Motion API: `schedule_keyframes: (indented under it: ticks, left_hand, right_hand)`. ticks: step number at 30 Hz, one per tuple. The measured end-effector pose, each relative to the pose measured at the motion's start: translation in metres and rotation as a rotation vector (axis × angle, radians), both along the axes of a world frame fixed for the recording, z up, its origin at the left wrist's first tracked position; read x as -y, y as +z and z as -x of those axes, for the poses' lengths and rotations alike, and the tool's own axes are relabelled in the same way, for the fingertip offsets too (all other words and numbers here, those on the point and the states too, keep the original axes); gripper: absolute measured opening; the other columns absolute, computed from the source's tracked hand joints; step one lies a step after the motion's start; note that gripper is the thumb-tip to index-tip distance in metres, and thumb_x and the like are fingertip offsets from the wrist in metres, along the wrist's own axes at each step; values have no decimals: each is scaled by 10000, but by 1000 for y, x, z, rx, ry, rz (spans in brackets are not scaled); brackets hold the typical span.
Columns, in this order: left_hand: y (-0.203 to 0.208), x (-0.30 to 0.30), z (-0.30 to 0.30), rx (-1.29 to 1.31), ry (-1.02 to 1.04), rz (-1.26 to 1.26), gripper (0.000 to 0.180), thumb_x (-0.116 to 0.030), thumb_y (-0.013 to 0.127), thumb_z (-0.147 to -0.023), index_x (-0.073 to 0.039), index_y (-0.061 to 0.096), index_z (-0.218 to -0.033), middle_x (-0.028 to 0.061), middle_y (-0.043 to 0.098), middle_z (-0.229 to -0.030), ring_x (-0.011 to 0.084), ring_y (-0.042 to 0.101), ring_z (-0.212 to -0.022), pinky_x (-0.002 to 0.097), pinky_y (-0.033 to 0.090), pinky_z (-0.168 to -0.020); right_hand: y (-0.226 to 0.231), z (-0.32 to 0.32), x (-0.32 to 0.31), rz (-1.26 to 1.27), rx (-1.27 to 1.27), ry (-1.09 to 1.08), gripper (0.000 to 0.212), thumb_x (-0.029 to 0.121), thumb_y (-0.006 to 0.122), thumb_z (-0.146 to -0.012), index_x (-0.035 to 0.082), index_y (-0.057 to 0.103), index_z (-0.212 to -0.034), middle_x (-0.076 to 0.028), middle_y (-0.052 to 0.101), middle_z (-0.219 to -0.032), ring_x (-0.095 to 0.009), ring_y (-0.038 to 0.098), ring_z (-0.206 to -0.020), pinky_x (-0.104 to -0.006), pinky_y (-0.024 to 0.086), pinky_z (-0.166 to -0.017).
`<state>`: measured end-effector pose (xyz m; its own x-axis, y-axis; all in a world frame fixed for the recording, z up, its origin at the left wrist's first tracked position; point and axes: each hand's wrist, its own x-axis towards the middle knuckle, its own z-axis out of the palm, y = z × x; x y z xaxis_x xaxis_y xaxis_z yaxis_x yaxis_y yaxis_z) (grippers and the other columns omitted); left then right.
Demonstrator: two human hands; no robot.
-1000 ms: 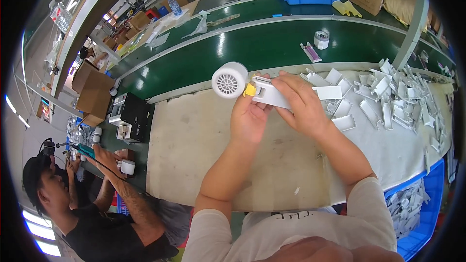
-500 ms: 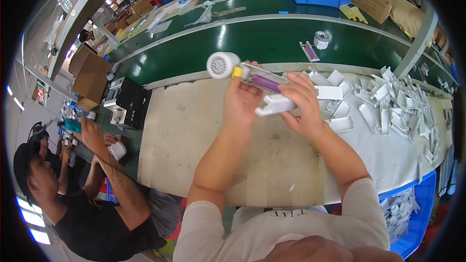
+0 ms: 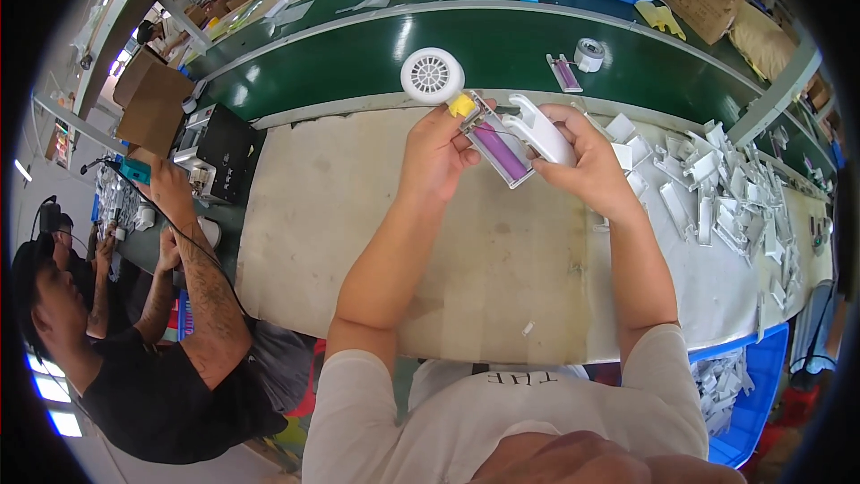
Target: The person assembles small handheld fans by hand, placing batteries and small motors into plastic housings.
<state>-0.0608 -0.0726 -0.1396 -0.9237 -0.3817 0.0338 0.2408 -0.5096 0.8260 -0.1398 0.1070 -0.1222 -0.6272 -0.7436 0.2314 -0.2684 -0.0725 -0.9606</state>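
Note:
My left hand [image 3: 436, 154] grips a small white handheld fan [image 3: 433, 76] just below its round grille head. The fan's handle is open and shows a purple battery [image 3: 498, 149] and a yellow piece near the neck. My right hand [image 3: 587, 166] holds a white plastic handle cover [image 3: 540, 128] against the open handle, partly over it. Both hands are raised above a beige mat [image 3: 340, 215] on the workbench.
A heap of white plastic covers [image 3: 717, 197] lies at the right. A green conveyor belt [image 3: 358, 54] runs behind, carrying an open fan handle [image 3: 564, 72] and a tape roll [image 3: 589, 54]. A blue bin [image 3: 752, 394] sits at lower right. A co-worker's arm [image 3: 193, 260] works at left.
The white cover has shifted from lying under the handle to resting on top of the open handle. The fan has tilted so the purple battery shows clearly.

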Motion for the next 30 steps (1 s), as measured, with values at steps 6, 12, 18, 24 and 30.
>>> schedule_keyframes:
  ticks: [6, 12, 18, 24, 30]
  left_hand:
    - [4, -13, 1, 20, -6, 86, 243, -160, 566, -835, -8, 553, -1024, 82, 611, -949, 137, 597, -793, 241, 521, -518]
    - [0, -22, 2, 61, 6, 145, 221, -120, 611, -802, 5, 580, -981, 75, 610, -916, 141, 596, -765, 262, 540, -505]
    - [-3, -24, 6, 49, 3, 147, 221, -114, 618, -797, 8, 581, -978, 78, 615, -918, 142, 601, -756, 261, 538, -519]
    - [-19, -19, 11, 82, 8, 49, 251, -134, 572, -831, 2, 541, -1038, 93, 594, -994, 174, 590, -860, 309, 542, -636]
    - [-27, -13, 15, -37, 67, -154, 312, -156, 479, -876, -28, 448, -1159, 91, 525, -1149, 190, 541, -999, 353, 501, -792]
  right_hand:
    - [4, -8, 1, -45, -77, -144, 504, 75, 629, -683, 24, 457, -1154, -111, 577, -989, -165, 560, -915, -274, 434, -799]
    - [-4, -9, 8, -18, 25, -183, 522, 12, 592, -684, -30, 413, -1173, -120, 555, -955, -135, 559, -784, -258, 465, -673]
    - [-16, 1, 13, -28, 22, -247, 509, 96, 629, -674, -10, 464, -1144, -134, 586, -998, -174, 563, -915, -281, 444, -790]
    - [-6, 7, 12, 90, 41, -215, 531, 80, 658, -723, -5, 442, -1200, -111, 584, -1027, -153, 550, -939, -272, 440, -801]
    - [1, 1, -2, -108, -519, -393, 639, 25, 669, -668, 121, 435, -1255, -129, 532, -1157, -256, 520, -1073, -317, 422, -880]
